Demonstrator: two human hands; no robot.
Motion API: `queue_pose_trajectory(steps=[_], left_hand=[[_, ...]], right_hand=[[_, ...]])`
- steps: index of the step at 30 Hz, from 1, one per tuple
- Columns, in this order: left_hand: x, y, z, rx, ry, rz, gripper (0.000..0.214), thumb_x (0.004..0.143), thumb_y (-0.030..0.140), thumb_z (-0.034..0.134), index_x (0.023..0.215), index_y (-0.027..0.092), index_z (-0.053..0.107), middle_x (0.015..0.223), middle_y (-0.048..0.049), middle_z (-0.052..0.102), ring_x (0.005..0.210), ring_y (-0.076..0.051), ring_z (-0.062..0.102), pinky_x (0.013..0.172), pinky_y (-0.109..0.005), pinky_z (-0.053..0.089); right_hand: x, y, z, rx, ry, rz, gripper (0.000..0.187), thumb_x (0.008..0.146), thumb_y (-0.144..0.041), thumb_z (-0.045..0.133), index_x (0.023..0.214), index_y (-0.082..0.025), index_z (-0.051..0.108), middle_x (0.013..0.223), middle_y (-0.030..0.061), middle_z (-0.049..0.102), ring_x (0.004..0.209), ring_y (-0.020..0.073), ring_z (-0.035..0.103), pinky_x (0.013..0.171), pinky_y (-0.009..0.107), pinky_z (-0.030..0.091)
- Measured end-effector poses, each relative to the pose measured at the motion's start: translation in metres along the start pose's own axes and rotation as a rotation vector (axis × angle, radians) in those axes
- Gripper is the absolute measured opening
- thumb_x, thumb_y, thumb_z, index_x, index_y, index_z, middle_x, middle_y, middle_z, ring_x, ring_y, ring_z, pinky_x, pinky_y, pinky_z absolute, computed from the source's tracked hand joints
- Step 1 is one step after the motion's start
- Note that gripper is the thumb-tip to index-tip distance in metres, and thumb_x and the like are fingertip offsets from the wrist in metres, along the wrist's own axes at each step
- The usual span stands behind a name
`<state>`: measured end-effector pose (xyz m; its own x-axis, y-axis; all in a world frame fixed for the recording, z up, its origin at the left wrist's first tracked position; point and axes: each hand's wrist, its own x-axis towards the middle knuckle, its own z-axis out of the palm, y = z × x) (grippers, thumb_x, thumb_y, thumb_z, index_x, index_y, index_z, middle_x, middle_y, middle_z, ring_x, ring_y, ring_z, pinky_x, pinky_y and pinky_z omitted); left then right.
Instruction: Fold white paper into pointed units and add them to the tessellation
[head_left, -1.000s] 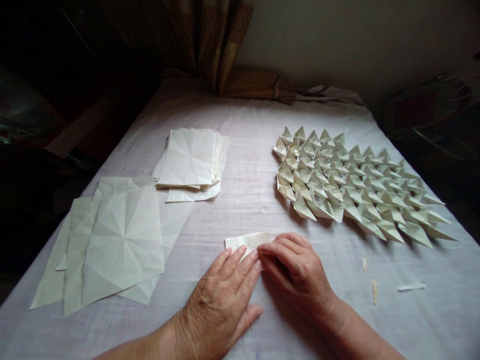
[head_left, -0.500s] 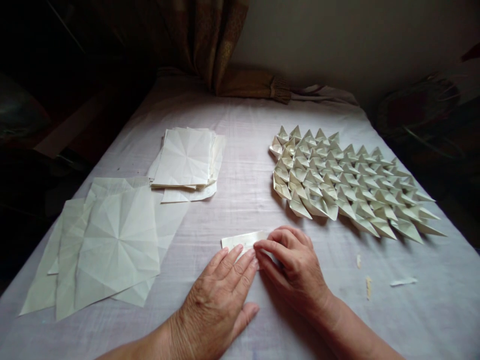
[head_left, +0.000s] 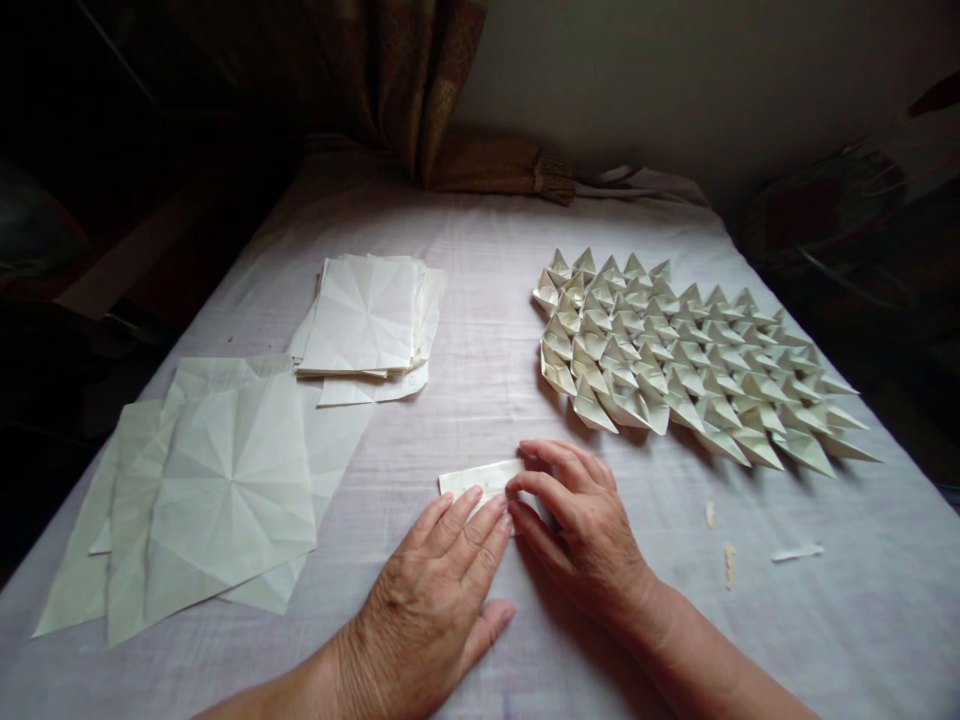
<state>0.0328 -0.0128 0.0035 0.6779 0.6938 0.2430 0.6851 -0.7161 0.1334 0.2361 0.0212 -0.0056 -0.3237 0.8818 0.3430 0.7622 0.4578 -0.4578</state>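
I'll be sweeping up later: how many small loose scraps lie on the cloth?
3, all beyond the right hand to its right: a short pale scrap, a yellowish scrap nearer the person, and a long white scrap farther right. Others may be hidden.

Between the paper stack (head_left: 360, 315) and the spiky folded papers (head_left: 694, 375), an open lane runs up the cloth (head_left: 484, 330) to the bunched curtain (head_left: 487, 165). The left hand (head_left: 442, 580) and right hand (head_left: 577, 515) block its near end; loose sheets (head_left: 232, 490) crowd the left, small scraps (head_left: 729, 567) the right.
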Motion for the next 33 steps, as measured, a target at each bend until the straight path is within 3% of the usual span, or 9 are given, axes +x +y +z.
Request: queue_pose_trajectory(steps=[23,33], left_hand=[[0.001,-0.006,-0.005,-0.09,-0.052,0.037,0.044,0.095,0.043,0.053,0.13,0.016,0.055,0.143,-0.0119,0.056,0.135,-0.027,0.047,0.112,-0.042,0.037],[-0.01,-0.018,-0.013,-0.127,-0.054,0.068,0.031,0.096,0.033,0.052,0.121,0.017,0.06,0.143,-0.0089,0.056,0.134,-0.024,0.049,0.113,-0.042,0.039]], right_hand=[[-0.003,-0.003,-0.006,-0.023,-0.133,0.042,0.017,0.084,-0.027,0.063,0.101,-0.023,0.061,0.136,0.0127,0.055,0.131,0.032,0.045,0.103,0.051,0.036],[-0.009,0.003,-0.009,-0.008,-0.141,0.107,0.018,0.082,-0.025,0.069,0.099,-0.025,0.064,0.137,0.011,0.056,0.134,0.0336,0.042,0.104,0.057,0.035]])
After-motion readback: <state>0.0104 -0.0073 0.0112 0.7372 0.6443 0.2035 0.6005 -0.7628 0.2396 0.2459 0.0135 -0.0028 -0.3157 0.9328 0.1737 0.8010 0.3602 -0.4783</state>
